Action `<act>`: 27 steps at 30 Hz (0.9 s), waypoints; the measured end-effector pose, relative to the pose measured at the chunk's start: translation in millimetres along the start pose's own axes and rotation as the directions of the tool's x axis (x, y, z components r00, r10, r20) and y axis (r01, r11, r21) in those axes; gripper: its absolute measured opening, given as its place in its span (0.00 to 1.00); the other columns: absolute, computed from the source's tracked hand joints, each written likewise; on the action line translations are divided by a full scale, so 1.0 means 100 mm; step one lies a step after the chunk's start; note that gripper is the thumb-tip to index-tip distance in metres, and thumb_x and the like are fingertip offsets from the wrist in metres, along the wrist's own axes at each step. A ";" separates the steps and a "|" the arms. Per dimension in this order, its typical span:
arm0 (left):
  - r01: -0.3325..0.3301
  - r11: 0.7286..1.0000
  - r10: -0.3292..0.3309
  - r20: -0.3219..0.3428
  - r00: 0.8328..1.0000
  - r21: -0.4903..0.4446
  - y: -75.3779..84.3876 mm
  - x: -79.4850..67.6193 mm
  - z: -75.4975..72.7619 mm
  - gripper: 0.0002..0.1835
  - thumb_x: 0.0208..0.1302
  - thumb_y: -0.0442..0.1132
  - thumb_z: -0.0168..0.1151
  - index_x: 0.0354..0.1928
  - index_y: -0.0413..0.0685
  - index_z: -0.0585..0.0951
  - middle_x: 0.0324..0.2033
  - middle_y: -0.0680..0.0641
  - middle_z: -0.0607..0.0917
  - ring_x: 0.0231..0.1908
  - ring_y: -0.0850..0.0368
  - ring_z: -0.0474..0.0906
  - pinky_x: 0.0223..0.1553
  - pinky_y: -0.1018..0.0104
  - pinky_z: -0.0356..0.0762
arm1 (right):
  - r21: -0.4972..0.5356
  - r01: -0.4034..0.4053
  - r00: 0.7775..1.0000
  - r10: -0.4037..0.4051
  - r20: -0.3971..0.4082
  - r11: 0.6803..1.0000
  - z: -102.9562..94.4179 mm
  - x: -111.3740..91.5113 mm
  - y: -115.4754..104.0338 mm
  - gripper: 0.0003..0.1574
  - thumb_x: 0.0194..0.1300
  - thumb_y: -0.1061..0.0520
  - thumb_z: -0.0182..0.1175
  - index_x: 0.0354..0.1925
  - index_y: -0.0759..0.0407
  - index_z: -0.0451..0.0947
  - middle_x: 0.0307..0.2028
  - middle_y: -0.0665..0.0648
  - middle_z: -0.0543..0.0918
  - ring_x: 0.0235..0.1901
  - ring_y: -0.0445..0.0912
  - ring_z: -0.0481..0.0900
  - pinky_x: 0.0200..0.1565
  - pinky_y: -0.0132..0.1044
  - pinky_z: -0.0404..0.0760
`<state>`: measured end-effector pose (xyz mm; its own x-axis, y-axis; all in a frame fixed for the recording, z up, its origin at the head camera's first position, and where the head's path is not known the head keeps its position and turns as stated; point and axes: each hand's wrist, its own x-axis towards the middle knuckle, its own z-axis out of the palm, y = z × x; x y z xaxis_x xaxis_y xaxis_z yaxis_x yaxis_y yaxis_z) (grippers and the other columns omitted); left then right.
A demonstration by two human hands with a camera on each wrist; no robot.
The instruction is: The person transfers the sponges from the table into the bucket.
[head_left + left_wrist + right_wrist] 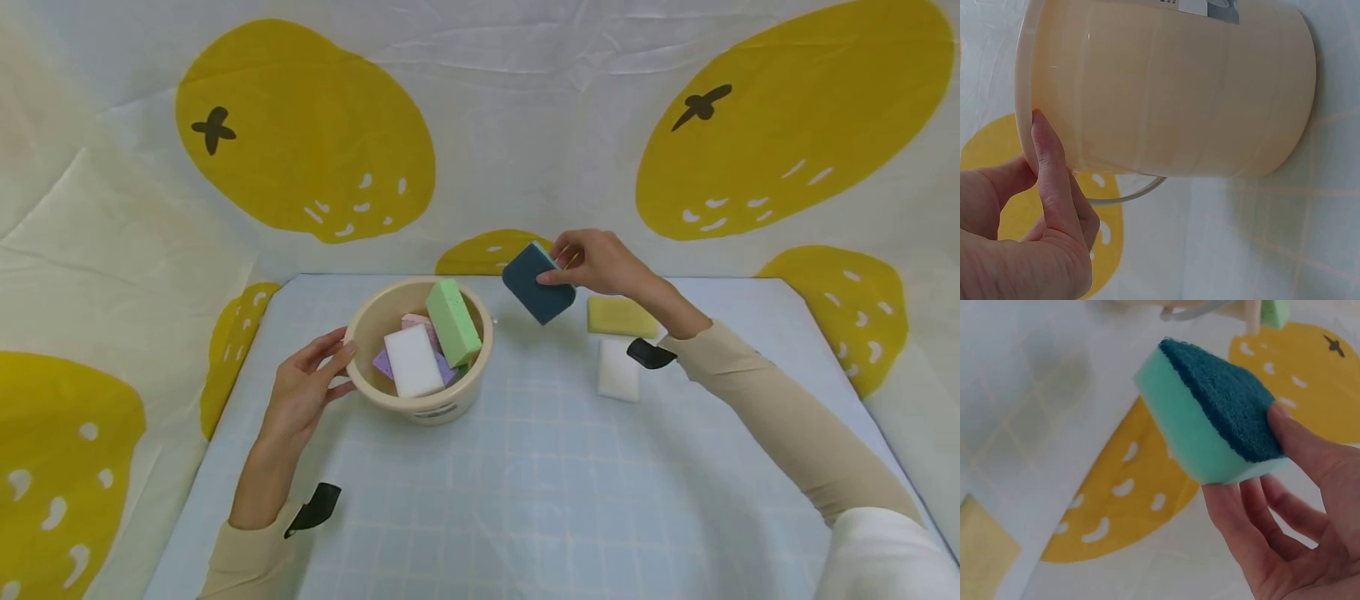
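My right hand [600, 260] pinches a sponge [534, 285] between thumb and fingers, held in the air right of the bucket. In the right wrist view the sponge [1210, 415] shows a dark teal scouring face and a mint-green foam body. At the left, my left hand [300, 392] grips the rim of a cream bucket [358, 367], thumb on the rim and fingers outside, as the left wrist view of the bucket [1147, 94] shows. Inside lie a green sponge [453, 321], a white sponge [414, 362], a pink sponge [417, 322] and a purple sponge [382, 364], partly covered.
On the table [480, 500], to the right below my right forearm, lie a yellow sponge [618, 317] and a white sponge [618, 371]. A white cloth with yellow fruit prints [315, 125] stands behind the table's back edge. The bucket has a thin grey handle [1132, 197].
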<state>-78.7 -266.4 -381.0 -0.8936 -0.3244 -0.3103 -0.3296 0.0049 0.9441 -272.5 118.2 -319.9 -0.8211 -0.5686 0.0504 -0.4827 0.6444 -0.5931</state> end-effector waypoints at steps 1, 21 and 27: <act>0.001 1.000 -0.001 -0.002 1.000 0.005 0.00 0.00 0.00 0.35 0.67 0.52 0.69 0.73 0.50 0.72 0.56 0.50 0.76 0.42 0.61 0.81 0.43 0.69 0.86 | 0.003 0.003 1.000 -0.003 -0.004 1.000 -0.02 0.00 -0.03 0.25 0.62 0.50 0.76 0.48 0.65 0.81 0.41 0.62 0.84 0.39 0.53 0.80 0.40 0.42 0.82; 0.016 0.999 -0.016 -0.002 1.000 -0.028 0.01 0.01 0.02 0.36 0.66 0.52 0.71 0.73 0.50 0.72 0.56 0.52 0.77 0.42 0.61 0.81 0.43 0.69 0.86 | 0.236 -0.006 0.998 -0.009 0.064 0.972 -0.05 0.09 -0.67 0.23 0.62 0.50 0.76 0.46 0.63 0.82 0.37 0.61 0.84 0.33 0.52 0.85 0.34 0.38 0.89; 0.002 1.000 -0.002 -0.002 1.000 -0.023 0.00 -0.01 0.01 0.35 0.67 0.51 0.70 0.73 0.49 0.73 0.55 0.51 0.77 0.41 0.61 0.81 0.43 0.69 0.86 | 0.281 0.021 0.992 -0.055 0.112 0.959 0.11 0.18 -0.83 0.23 0.62 0.49 0.75 0.47 0.64 0.82 0.39 0.60 0.85 0.34 0.51 0.86 0.35 0.40 0.90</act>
<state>-78.2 -265.1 -380.4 -0.8922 -0.3266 -0.3120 -0.3244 -0.0170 0.9458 -243.4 49.0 -278.3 -0.7544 -0.6564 -0.0073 -0.3948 0.4625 -0.7939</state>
